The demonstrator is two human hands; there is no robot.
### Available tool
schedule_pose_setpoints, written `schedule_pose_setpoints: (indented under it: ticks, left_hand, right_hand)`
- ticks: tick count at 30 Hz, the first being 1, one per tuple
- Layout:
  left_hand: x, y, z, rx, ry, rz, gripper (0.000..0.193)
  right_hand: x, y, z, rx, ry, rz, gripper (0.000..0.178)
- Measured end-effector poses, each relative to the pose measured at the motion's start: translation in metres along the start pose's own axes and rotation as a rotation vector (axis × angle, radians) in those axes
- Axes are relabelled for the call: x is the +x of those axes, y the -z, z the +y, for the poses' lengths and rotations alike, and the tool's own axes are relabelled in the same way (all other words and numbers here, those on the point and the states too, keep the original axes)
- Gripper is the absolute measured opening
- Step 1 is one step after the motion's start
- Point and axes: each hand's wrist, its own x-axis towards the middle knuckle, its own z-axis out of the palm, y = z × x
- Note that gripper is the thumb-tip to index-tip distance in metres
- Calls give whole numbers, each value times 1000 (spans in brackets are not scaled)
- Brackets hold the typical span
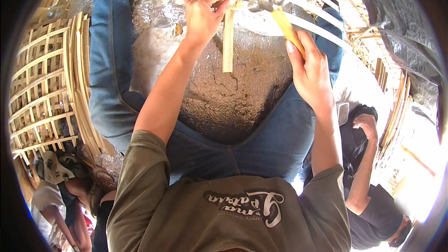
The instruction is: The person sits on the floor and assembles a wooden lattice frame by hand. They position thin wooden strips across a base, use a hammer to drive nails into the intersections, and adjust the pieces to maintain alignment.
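My right hand (311,72) is wrapped round the yellow wooden handle of a hammer (285,24). The dark metal hammer head is just right of my left fingertips. With thumb and fingers together, my left hand (201,16) grips a short pale piece of wood or bamboo (240,4), partly hidden by the fingers. That piece lies across a narrow upright wooden strip (227,46), which points toward me. Whether the hammer touches the pale piece, I cannot tell. Under the strip is a worn, dark and whitish surface (224,95) between my legs.
Long pale strips (310,4) curve past at the upper right. A slatted lattice panel (42,84) stands on the left. One person (373,205) is at the lower right, another (60,210) at the lower left. Dark plastic sheeting (410,23) hangs at the right.
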Motion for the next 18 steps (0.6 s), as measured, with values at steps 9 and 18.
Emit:
schedule_pose_setpoints:
  ticks: [9, 18]
  left_hand:
    - [1, 0, 0, -29, -30, 29, 6]
    - [1, 2, 2, -30, -9, 13, 6]
  right_hand:
    - [27, -29, 8, -129, 107, 85, 24]
    - [32, -41, 16, -194, 102, 68, 22]
